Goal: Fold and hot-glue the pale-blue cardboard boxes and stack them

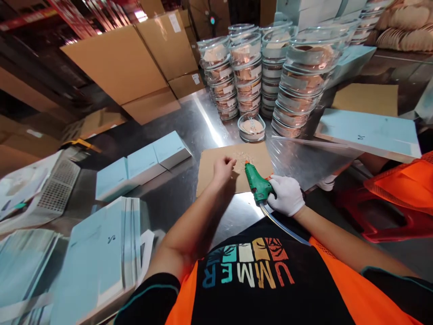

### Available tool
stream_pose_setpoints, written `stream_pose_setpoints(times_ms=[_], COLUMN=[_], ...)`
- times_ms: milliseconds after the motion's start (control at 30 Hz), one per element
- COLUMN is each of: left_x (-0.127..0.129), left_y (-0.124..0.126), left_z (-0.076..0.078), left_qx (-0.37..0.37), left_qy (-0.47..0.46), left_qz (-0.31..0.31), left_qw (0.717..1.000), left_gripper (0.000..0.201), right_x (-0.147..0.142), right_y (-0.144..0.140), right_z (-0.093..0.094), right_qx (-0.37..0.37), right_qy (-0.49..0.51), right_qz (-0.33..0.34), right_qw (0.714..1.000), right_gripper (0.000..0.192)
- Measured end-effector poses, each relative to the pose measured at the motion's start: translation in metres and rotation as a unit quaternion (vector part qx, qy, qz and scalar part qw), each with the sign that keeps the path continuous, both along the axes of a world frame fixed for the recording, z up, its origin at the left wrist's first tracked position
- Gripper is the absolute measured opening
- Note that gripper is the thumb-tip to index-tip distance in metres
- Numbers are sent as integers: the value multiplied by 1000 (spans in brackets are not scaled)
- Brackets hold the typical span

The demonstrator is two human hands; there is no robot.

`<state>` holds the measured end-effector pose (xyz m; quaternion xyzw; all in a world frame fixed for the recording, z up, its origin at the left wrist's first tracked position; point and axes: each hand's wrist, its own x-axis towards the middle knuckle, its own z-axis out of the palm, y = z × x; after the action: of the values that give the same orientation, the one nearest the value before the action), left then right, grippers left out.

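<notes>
White-gloved R hand [287, 195] has the green plastic glue gun w/ orange nozzle [257, 184] by its grip, fingers clamped round it; covered prob. bc the tool runs hot. Gun's over the flat brown cardboard sheet [208, 167], nozzle pointing away from the body, prob. for safety. Bare L hand [223, 169] is just beside the nozzle, fingers curled in together; from here I can't tell if anything tiny's pinched. Thin clear strands [241, 155] lie on the cardboard nr the tip, so I'd guess the sheet guards the shiny silver metal surface [165, 189] from drips. Clear flexible tube [284, 228] runs from the gun's rear down over the black printed shirt [250, 271], prob. to be out of the way. One clear round tub w/ a tan disc inside [251, 128] sits just beyond the sheet, within easy reach; tall stacks of similar tubs [248, 72] stand behind it, leaving elbow room up front. Pale blue rectangular boxes [142, 162] line up on the left, same reason I'd think.
</notes>
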<state>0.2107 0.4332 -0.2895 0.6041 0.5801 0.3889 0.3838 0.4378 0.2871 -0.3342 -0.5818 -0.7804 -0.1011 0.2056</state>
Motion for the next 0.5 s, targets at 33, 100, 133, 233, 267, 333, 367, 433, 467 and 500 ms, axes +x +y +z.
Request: stream_pose_setpoints(times_ms=[33,100,133,233,267,333,367,433,467,500], left_x=[-13,-39,-51,-83,-92,-108,-115,-128,-136,-144], left_y=[-3,-13,-20,-44,-54,-74,-84,-105,-117,-129], left_z=[3,9,11,17,19,22,24,28,30,31], left_qx=[-1,0,2,11,12,9,3,-17,-32,-48], left_qy=[-13,-34,-42,-68,-77,-85,-81,-59,-46,-33], left_qz=[12,34,44,66,69,76,81,91,94,97], left_qw=[1000,999,998,995,995,993,993,994,994,994], left_gripper=[18,17,18,27,32,40,43,45,45,46], right_x=[0,0,0,0,1,4,6,11,15,19], right_y=[0,1,1,1,2,5,6,12,15,19], right_z=[1,3,5,10,12,16,19,23,24,24], right_qx=[-8,-28,-35,-51,-59,-81,-94,-118,-128,-135], right_qy=[0,-2,-3,-6,-8,-15,-21,-32,-36,-36], right_qz=[-1,-1,-1,0,0,4,12,37,52,68], right_qw=[1000,1000,999,999,998,997,995,992,990,988], right_gripper=[43,41,40,40,39,38,37,34,32,30])
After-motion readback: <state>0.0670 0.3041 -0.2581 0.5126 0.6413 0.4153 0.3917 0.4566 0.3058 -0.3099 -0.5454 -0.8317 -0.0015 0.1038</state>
